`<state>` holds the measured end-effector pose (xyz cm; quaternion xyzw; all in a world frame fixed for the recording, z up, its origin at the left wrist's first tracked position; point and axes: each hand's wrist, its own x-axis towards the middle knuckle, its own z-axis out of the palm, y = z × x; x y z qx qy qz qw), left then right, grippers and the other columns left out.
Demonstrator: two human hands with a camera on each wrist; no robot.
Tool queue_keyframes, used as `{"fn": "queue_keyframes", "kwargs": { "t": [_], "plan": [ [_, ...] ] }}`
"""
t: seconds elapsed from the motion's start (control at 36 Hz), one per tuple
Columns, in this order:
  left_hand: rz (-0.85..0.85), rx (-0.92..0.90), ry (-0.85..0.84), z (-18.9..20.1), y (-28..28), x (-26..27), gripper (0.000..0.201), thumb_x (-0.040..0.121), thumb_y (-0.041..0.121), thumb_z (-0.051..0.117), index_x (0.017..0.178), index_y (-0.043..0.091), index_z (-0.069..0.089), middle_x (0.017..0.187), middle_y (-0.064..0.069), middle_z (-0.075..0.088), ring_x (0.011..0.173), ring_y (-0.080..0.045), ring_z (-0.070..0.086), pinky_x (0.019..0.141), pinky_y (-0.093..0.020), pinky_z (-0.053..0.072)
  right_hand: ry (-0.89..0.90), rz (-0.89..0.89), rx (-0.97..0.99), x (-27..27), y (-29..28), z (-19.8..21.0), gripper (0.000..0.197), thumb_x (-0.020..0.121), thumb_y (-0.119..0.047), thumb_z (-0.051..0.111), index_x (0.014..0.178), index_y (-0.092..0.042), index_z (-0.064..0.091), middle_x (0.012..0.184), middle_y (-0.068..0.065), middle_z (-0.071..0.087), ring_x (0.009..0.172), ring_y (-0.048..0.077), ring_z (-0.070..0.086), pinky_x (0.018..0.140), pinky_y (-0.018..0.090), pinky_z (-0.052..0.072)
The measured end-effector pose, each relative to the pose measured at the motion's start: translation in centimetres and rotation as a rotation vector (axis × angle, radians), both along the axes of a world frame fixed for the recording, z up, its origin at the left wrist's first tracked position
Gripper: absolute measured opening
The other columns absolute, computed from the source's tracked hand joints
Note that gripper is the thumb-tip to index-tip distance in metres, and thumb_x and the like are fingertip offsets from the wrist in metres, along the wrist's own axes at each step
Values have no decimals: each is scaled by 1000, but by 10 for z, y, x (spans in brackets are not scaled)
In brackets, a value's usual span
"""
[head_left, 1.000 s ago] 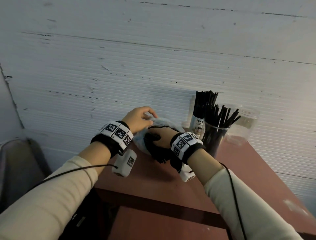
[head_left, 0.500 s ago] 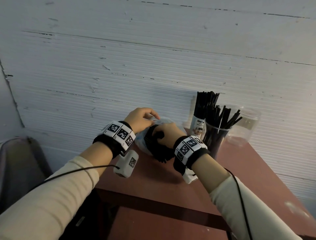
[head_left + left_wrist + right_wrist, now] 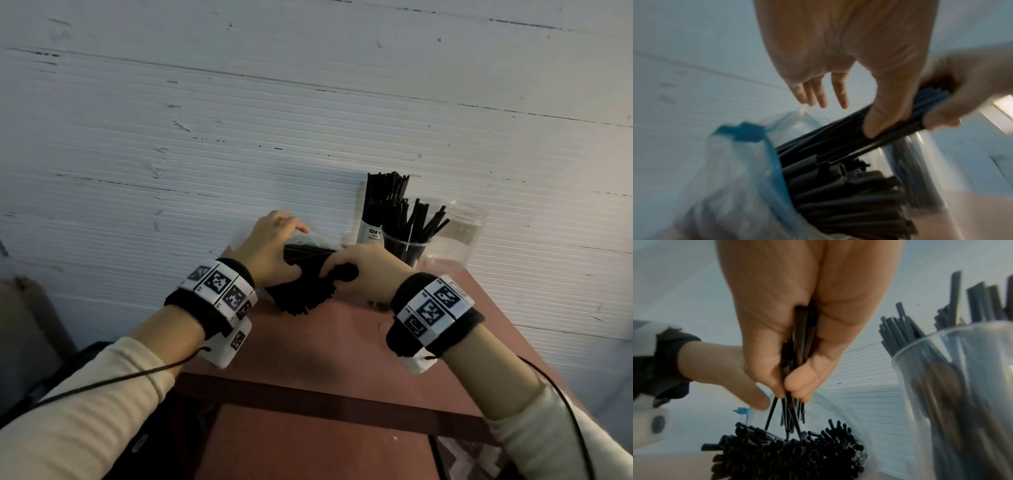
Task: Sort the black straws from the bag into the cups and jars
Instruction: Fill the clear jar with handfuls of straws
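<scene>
**Clearance around the hands**

- Ahead of both hands: wall, close behind the bag; little room there.
- Between the hands: heap of black straws in the bag's mouth.
- Just right of the right hand: clear cup bristling with straws, labelled tube behind it, clear jar further right.
- Toward the person from the hands: bare worktop, open passage.
- Left of the left hand: worktop edge, then open air.
</scene>
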<state>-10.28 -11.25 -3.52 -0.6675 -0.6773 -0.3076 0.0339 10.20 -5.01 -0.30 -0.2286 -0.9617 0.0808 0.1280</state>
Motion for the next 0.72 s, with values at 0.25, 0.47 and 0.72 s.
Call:
{"fn": "queue_keyframes", "kwargs": {
  "t": [0.25, 0.47, 0.72],
  "plan": [
    [-83, -54, 354, -1, 17, 55, 37, 79, 27, 66, 113, 16, 60, 108, 0, 66, 100, -21, 62, 83, -26, 46, 29, 31, -38, 37, -17, 14, 24, 81, -15, 68, 102, -24, 73, 81, -16, 64, 63, -8, 56, 64, 3, 41],
    [-125, -5, 161, 11, 22, 75, 27, 86, 21, 65, 68, 21, 45, 62, 5, 54, 57, -13, 49, 53, -23, 32, 145, 47, -53, 70, -10, 26, 36, 81, -12, 70, 112, -29, 70, 85, -19, 61, 71, -13, 55, 65, 3, 39],
    [-281, 41, -278, 36, 25, 93, 9, 91, 32, 65, 89, 24, 62, 76, 13, 64, 68, 10, 59, 63, -6, 41, 536, 79, 152, 92, -16, 72, 50, 86, -37, 69, 133, -29, 54, 121, -7, 55, 112, 4, 52, 96, 28, 47]
  ]
}}
